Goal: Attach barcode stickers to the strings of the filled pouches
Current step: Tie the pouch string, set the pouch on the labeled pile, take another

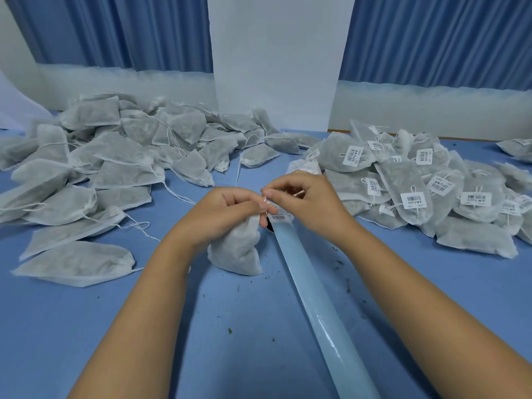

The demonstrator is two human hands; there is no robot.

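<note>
The left hand (pixel 227 208) curls round the neck of a filled pouch (pixel 239 251) standing on the table (pixel 218 335). The right hand (pixel 305 197) pinches its string (pixel 265 200), just above a sticker (pixel 280 216) at the end of the strip (pixel 311 286). An untagged pile (pixel 109 156) lies left and a tagged pile (pixel 417 185) lies right.

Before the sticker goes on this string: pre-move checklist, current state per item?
1. Pouch gripped by left hand: ok.
2. String pinched by right hand: ok.
3. Barcode sticker within reach, at top end of backing strip: ok.
4. Sticker peeled free of strip: cannot tell, fingers hide it.
5. Labelled pile at right apart from unlabelled pile at left: ok.
</note>
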